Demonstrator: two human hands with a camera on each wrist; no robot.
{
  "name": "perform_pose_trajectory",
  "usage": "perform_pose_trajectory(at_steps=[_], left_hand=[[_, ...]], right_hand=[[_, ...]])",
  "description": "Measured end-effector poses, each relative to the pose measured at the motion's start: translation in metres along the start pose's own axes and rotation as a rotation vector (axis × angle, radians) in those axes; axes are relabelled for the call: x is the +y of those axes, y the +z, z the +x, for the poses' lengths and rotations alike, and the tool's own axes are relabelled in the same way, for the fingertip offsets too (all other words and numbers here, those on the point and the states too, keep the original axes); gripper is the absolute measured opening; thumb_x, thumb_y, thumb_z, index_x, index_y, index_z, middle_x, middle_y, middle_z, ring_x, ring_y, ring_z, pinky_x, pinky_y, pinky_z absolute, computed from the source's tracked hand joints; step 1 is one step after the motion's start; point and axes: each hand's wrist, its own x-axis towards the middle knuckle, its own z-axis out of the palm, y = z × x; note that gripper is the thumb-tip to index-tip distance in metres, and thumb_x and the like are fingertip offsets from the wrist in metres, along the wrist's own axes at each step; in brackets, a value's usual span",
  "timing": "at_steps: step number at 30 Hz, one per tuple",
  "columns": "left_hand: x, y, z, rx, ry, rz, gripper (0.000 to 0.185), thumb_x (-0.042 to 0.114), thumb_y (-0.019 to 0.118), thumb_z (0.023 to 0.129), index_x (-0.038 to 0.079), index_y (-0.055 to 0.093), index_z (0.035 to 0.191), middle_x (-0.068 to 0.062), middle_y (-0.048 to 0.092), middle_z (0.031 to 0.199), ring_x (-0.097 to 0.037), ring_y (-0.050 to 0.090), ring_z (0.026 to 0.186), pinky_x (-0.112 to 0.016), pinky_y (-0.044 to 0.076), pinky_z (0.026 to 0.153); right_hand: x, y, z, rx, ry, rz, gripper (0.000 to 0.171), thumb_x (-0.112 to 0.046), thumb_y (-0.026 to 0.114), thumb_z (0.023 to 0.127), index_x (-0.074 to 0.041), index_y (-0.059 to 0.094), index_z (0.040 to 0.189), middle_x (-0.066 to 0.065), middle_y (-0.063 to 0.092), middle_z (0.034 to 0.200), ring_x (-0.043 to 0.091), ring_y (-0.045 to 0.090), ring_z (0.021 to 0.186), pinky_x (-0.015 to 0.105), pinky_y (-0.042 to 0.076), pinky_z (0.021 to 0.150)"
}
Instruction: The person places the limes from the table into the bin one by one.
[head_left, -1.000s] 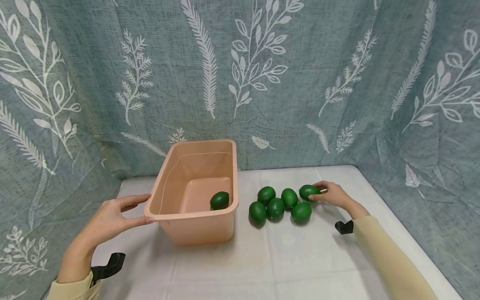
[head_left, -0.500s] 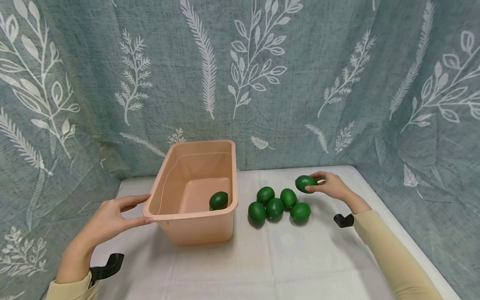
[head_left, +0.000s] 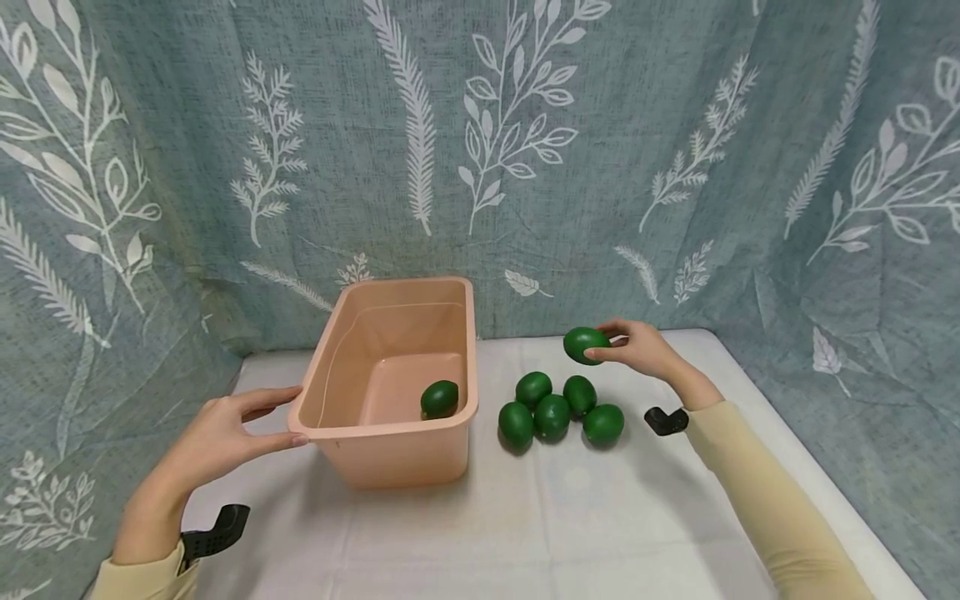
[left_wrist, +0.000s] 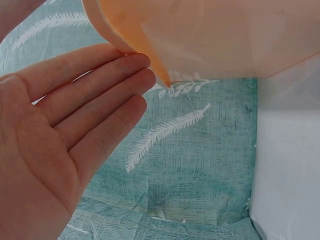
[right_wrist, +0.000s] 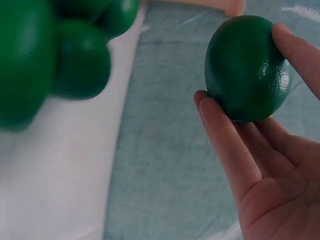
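My right hand (head_left: 641,348) pinches a glossy dark green lime (head_left: 586,345) between thumb and fingertips, raised over the back right of the table. The right wrist view shows the thumb on one side of this lime (right_wrist: 245,70) and the fingers on the other. At the left, my left hand (head_left: 217,442) touches the rim of a peach-coloured plastic tub (head_left: 397,454) near its front left corner. Its fingers (left_wrist: 110,85) are straight against the tub's edge in the left wrist view. One lime (head_left: 439,400) lies inside the tub, near the right wall.
Several more limes (head_left: 552,417) lie in a cluster on the white tablecloth (head_left: 570,517), between the tub and my right arm. A blue-green leaf-patterned curtain (head_left: 540,250) hangs behind the table and along both sides. Each wrist carries a black camera mount (head_left: 217,533).
My right hand has lifted a lime off the table and carried it up and to the left, above the cluster. The left hand and the tub have stayed in place.
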Motion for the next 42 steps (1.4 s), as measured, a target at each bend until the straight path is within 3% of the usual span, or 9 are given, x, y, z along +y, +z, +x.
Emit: perform_pose_trajectory(at_steps=[19, 34, 42], left_hand=[[-0.001, 0.001, 0.001, 0.003, 0.019, 0.011, 0.063, 0.044, 0.075, 0.078, 0.015, 0.059, 0.132, -0.010, 0.061, 0.128, -0.042, 0.055, 0.117, -0.054, 0.049, 0.091], [-0.001, 0.000, 0.001, 0.003, 0.007, -0.001, 0.064, 0.044, 0.075, 0.079, 0.015, 0.058, 0.132, -0.011, 0.060, 0.130, -0.043, 0.054, 0.118, -0.056, 0.048, 0.091], [-0.002, 0.000, 0.001, 0.003, 0.005, 0.003, 0.064, 0.045, 0.075, 0.078, 0.016, 0.058, 0.132, -0.010, 0.060, 0.130, -0.043, 0.054, 0.118, -0.056, 0.048, 0.091]], right_hand=[[-0.077, 0.003, 0.024, -0.012, -0.132, -0.054, 0.065, -0.054, 0.069, 0.080, -0.015, 0.055, 0.130, 0.008, 0.058, 0.128, 0.025, 0.062, 0.110, 0.042, 0.055, 0.086], [-0.143, 0.020, 0.038, -0.088, -0.231, -0.041, 0.058, -0.049, 0.071, 0.080, -0.016, 0.059, 0.126, 0.003, 0.061, 0.122, 0.020, 0.062, 0.108, 0.035, 0.056, 0.085], [-0.177, 0.036, 0.047, -0.170, -0.278, -0.046, 0.051, -0.045, 0.071, 0.082, -0.015, 0.060, 0.124, 0.002, 0.063, 0.115, 0.015, 0.062, 0.101, 0.032, 0.055, 0.082]])
